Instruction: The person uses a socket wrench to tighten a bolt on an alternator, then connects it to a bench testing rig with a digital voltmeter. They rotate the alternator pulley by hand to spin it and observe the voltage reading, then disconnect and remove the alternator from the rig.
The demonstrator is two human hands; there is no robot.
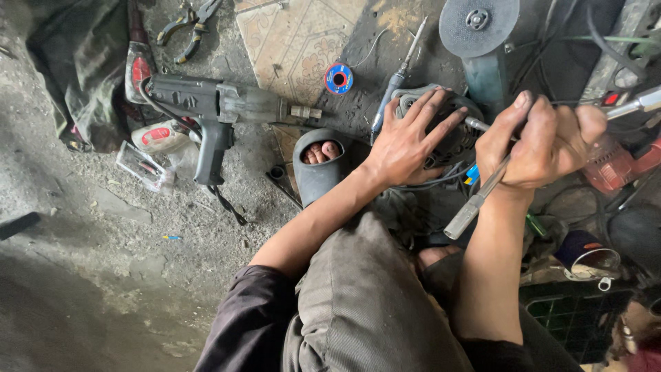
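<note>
I've got the motor part [441, 131], a dark round housing w/ wires trailing below it, sitting on the floor just past my knees, below the grinder disc [478, 24]. My left hand [406, 141] lies flat on top of the housing, fingers [430, 110] spread wide, pressing, not gripping. My right hand [544, 141], right of the housing, is fisted tight round a metal rod tool [482, 196]; its tip end meets the housing's right side by my thumb, handle end sticks out below my wrist.

To do this well, I reckon: keep the left palm bearing down so the housing can't roll, keep the rod in line w/ the spot it's working, push in short controlled strokes, & keep the left fingertips clear of the tip in case it slips.

Left of the housing: a screwdriver [394, 86], a blue solder reel [338, 78], my sandalled foot [318, 162]; farther left a grey drill [213, 110] & pliers [187, 24]. Right of it, a red power tool [616, 165].
</note>
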